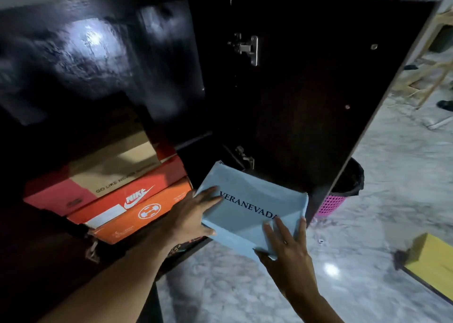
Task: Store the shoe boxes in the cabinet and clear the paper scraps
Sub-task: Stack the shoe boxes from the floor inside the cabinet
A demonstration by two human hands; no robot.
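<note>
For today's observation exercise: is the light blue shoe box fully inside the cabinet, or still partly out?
Partly out. The light blue shoe box overhangs the cabinet's front edge, held by the left hand and right hand.

Floor: you look down on pale marbled tile [382, 187], glossy, with a bright glare spot at lower right
Furniture: to your far right stands a light wooden frame [431, 77], its legs splayed on the tile
Bin: a pink mesh basket [333, 203] with a black liner sits just behind the open dark door
Corner piece: at your lower right you see a yellow-topped block [434, 261] with a dark edge
Light: dim on the left, where a blurred reflection shines on glossy dark panelling [93, 43]; brighter toward the right
</note>
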